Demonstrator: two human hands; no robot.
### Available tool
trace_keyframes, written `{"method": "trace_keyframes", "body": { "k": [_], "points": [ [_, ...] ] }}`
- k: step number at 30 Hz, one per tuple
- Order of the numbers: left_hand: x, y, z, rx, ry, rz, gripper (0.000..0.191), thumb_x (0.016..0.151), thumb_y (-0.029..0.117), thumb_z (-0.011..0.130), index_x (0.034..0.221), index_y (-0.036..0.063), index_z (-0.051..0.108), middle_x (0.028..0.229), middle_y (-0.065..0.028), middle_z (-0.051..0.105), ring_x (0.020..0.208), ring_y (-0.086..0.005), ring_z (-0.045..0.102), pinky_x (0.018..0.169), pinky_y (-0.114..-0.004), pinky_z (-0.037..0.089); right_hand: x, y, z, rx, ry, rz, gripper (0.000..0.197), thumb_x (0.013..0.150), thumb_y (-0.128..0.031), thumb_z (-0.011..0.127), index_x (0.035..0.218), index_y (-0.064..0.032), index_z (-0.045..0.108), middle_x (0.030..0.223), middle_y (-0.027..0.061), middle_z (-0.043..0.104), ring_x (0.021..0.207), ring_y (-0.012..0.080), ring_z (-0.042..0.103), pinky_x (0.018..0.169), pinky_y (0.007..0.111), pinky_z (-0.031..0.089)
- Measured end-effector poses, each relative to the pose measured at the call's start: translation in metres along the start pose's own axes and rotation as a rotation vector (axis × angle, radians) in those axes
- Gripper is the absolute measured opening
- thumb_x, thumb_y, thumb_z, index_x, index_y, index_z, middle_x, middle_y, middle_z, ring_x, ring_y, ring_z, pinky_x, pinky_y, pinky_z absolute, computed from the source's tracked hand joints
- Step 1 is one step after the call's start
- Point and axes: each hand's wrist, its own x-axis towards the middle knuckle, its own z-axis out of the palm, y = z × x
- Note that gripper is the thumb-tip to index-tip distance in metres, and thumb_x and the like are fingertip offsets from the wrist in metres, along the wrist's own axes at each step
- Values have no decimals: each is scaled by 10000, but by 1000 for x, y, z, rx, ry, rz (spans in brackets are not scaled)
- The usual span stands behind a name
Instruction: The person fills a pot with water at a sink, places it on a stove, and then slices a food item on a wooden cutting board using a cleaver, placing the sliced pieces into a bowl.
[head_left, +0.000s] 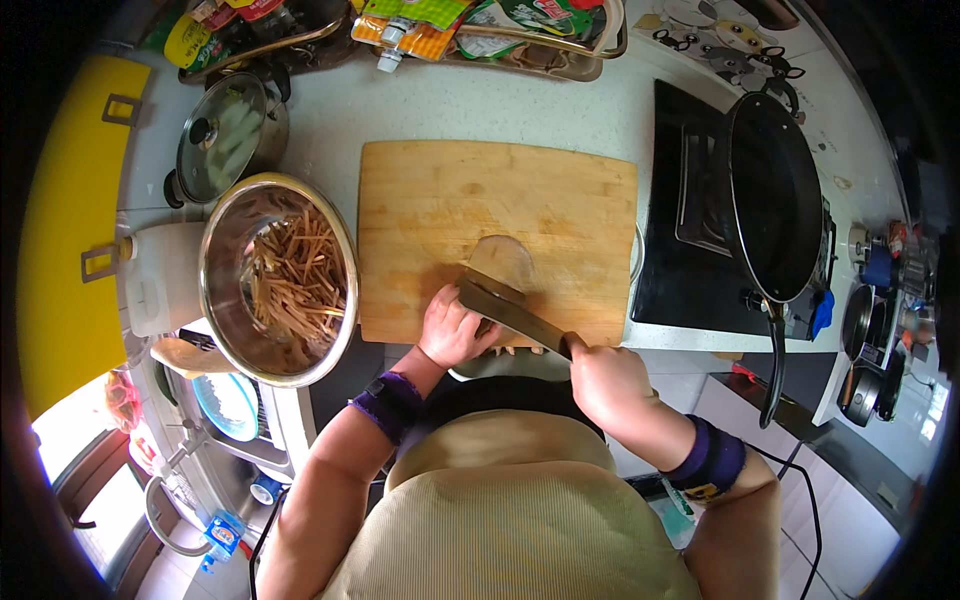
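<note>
My right hand (611, 382) grips the handle of a broad-bladed kitchen knife (517, 313), its blade slanting up and left over the wooden cutting board (435, 187). Beside the blade tip, my left hand (454, 326) rests at the board's near edge with fingers curled; whatever lies under them is hidden. A thin, pale round slice of food (504, 259) lies flat on the board just beyond the blade. To the left, a steel bowl (217, 330) holds many brownish cut strips (296, 277). Several small pale pieces show below the board's front edge, above a light container (514, 367).
A lidded glass-topped pot (232, 139) stands behind the bowl. At right, a black frying pan (776, 202) sits over the cooktop (667, 285), its handle reaching toward me. Racks of packets and bottles (525, 56) line the back. A sink tap (154, 502) is at lower left.
</note>
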Motion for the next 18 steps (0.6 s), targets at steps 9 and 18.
{"method": "trace_keyframes", "body": {
  "k": [9,18],
  "points": [
    [-4,-2,3,-25,-6,-12,497,600,154,806,1042,49,604,1133,-172,546,1060,-381,541,901,-500,462,20,-6,7,8,21,-16,291,831,-40,484,1098,-13,595,638,172,640,571,348,650,539,429,521],
    [2,1,-1,-34,-4,-11,459,608,179,826,998,74,608,1043,-120,553,993,-340,550,871,-466,472,40,-11,6,23,-32,-15,238,814,-57,511,1029,-17,603,672,180,655,617,361,659,578,446,525]
  ]
}}
